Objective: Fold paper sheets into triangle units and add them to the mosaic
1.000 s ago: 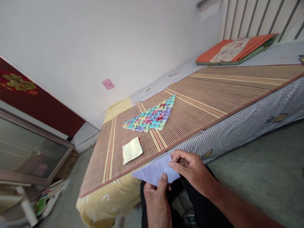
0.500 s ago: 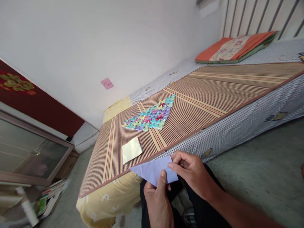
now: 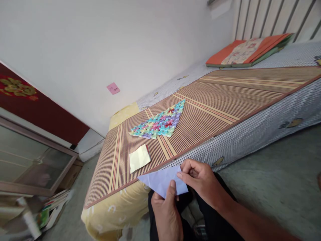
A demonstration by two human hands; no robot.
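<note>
A folded sheet of lilac paper (image 3: 160,179), pointed at its left end, is held over my lap. My left hand (image 3: 168,211) grips its lower edge, thumb on top and fingers underneath. At the paper's upper right corner, my right hand (image 3: 200,177) pinches the edge between thumb and curled fingers. Just beyond lies a stack of pale yellow paper squares (image 3: 139,159) on the striped mat (image 3: 213,103). Farther back on the mat rests a triangular patchwork of many-coloured folded paper pieces (image 3: 157,122).
The mat covers a bed with a checked sheet (image 3: 200,150) and a yellow cloth (image 3: 117,211) at its near end. An orange folded quilt (image 3: 248,52) sits at the far right. A pink note (image 3: 113,88) is on the wall. At left stands a glass-fronted cabinet (image 3: 30,160).
Almost nothing differs. Both hands keep their hold on the lilac paper in nearly the same place.
</note>
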